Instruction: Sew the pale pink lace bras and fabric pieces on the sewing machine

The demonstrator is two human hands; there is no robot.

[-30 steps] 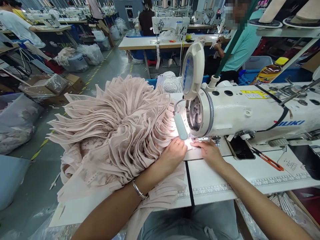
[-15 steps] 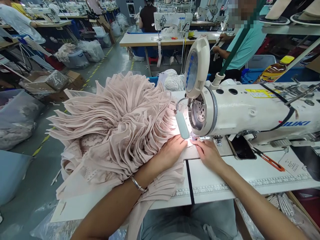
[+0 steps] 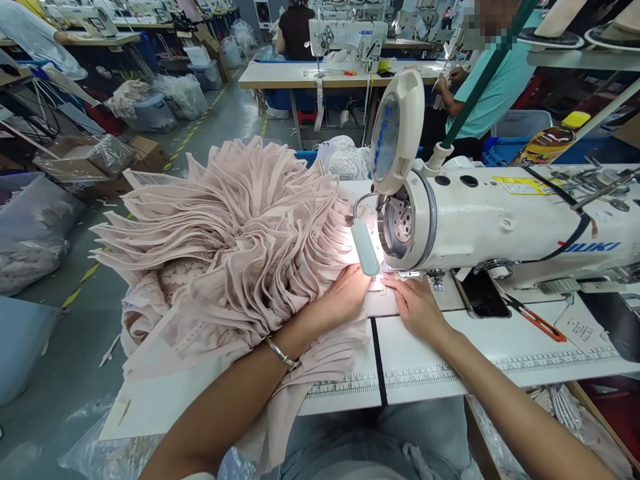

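Observation:
A large heap of pale pink fabric pieces, ruffled and layered with some lace, covers the left of the sewing table. It reaches to the needle area of a white sewing machine. My left hand is closed on the fabric's edge just below the machine's pale grey guard; its fingertips are partly hidden. Close by on the right, my right hand pinches a small bit of the fabric beside the presser foot, thumb and forefinger together. A lamp lights this spot brightly, washing out detail.
A phone, orange-handled snips and a paper tag lie right of my hands. A ruler strip runs along the table's front. A drink bottle stands behind the machine. A co-worker in a turquoise shirt sits beyond.
My left hand has shifted slightly up, its fingers more bunched at the guard. The fabric heap has moved a little with it. My right hand stays nearly in place.

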